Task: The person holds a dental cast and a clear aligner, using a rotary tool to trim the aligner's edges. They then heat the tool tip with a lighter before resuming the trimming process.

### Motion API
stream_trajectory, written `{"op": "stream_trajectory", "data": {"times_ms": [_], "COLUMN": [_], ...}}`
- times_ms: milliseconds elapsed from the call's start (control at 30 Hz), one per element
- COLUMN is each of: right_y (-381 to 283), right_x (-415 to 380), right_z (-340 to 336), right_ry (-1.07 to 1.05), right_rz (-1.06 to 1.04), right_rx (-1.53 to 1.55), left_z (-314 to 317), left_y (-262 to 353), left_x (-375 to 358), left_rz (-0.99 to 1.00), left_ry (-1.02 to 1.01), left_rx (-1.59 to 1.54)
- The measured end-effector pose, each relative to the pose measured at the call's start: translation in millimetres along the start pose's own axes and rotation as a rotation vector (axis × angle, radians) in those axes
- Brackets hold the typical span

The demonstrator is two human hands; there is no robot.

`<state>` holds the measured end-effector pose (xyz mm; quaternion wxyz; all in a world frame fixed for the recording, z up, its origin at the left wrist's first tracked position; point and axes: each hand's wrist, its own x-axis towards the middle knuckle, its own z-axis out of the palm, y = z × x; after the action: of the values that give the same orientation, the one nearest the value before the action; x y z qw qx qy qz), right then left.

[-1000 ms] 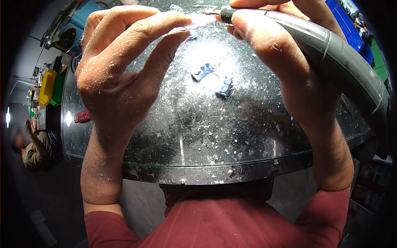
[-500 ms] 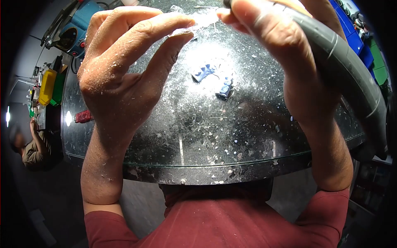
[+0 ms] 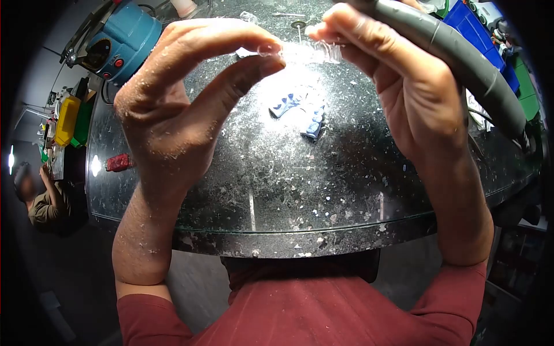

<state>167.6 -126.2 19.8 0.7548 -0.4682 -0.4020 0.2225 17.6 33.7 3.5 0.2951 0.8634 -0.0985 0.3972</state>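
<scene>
A clear, glossy dental tray (image 3: 311, 53) spans the gap between my two hands, washed out by bright light. Thumb and forefinger of my left hand (image 3: 190, 92) pinch its left end. My right hand (image 3: 407, 81) has its fingertips closed on the right end; glare hides the exact contact. Below them on the dark table lies a blue horseshoe-shaped dental model (image 3: 311, 122) with tooth shapes, its middle lost in glare. Just behind the tray a small dark disc on a thin stem (image 3: 298, 25) shows. A thick grey hose (image 3: 456, 49) passes beside my right hand.
White debris dots the black table (image 3: 300, 190). A blue machine with red buttons (image 3: 130, 43) stands at the back left, a dark red block (image 3: 118, 162) at the left edge. Blue bins (image 3: 470, 29) line the far right. Another person (image 3: 46, 199) sits far left.
My right hand has turned and come down so its fingertips meet the clear tray's right end. The grey hose has shifted up and away. My left hand moved slightly right, still pinching.
</scene>
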Motion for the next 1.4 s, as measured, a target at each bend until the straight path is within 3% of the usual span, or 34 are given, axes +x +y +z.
{"op": "stream_trajectory", "data": {"times_ms": [67,100,133,200,233,267,767,1400], "right_y": [-8,1,-4,-22,-17,-17,-13,-4], "right_x": [1,3,5,4,-3,-3,-10,-9], "right_z": [-6,-1,-1,2,45,45,32,6], "right_ry": [0.099,0.088,0.087,0.105,0.406,0.404,0.169,-0.122], "right_rz": [0.171,-0.039,-0.043,0.067,-0.115,-0.117,-0.159,-0.21], "right_rx": [0.385,0.293,0.293,-0.114,-0.556,-0.555,-0.482,-0.38], "left_z": [1,2,3,3,2,2,-2,-2], "left_y": [2,2,2,1,-1,-2,1,4], "left_x": [0,0,0,-1,-2,-2,1,1], "left_rz": [0.025,0.027,-0.022,-0.069,-0.076,-0.086,0.047,0.072], "left_ry": [-0.008,-0.008,0.028,0.067,0.077,0.088,0.082,0.053], "left_rx": [0.068,0.068,0.075,0.083,0.123,0.162,0.292,0.363]}}
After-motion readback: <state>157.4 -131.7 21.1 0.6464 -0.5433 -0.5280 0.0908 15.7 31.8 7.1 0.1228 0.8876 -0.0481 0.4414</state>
